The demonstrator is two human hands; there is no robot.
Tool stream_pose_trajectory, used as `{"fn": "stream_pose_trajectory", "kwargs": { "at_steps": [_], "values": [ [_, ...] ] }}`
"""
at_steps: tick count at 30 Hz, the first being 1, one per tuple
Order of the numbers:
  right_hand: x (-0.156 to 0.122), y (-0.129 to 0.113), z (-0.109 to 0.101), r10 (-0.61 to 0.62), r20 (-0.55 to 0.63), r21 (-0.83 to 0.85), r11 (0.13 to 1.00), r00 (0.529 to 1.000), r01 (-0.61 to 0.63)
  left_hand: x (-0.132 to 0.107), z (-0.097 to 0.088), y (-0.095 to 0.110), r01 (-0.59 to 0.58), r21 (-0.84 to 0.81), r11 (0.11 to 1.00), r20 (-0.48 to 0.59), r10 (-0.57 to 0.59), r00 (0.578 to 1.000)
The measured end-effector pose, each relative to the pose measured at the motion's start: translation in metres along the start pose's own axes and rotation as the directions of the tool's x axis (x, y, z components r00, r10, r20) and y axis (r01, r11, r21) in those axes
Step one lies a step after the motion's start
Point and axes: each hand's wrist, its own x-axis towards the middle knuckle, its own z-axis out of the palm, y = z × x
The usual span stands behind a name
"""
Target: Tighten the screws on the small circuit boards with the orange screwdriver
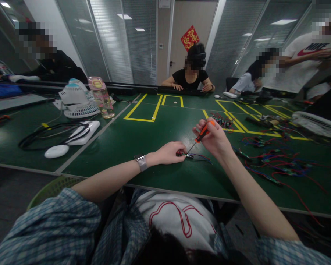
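Note:
With a watch at its wrist, my left hand [172, 152] rests on the green table, its fingers closed round a small circuit board [189, 156] with red and blue wires trailing right. Part of the board is hidden under those fingers. Above and to the right, my right hand [211, 132] grips a screwdriver [205, 132] with an orange and black handle. The shaft slants down to the left, and its tip is at the board; whether it touches a screw is too small to tell.
Several wired circuit boards [276, 158] lie spread on the right, and another bundle [222, 120] sits beyond my right hand. To the left are a white fan [78, 99], a drink bottle [101, 98], a black cable [55, 134] and a white mouse [56, 151]. Other people sit around the table.

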Motion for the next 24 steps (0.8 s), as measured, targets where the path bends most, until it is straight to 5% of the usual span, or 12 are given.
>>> {"fn": "stream_pose_trajectory", "kwargs": {
  "at_steps": [15,24],
  "values": [
    [0.0045,0.0048,-0.0030,-0.098,0.095,-0.095,0.990,0.991,0.107,-0.0006,-0.0007,0.0012,-0.009,-0.005,1.000,0.000,0.009,1.000],
    [0.0010,0.0014,0.0020,-0.037,0.063,-0.140,0.989,0.997,0.045,-0.0009,-0.0003,-0.0001,-0.026,-0.002,1.000,-0.003,0.026,1.000]
  ]
}}
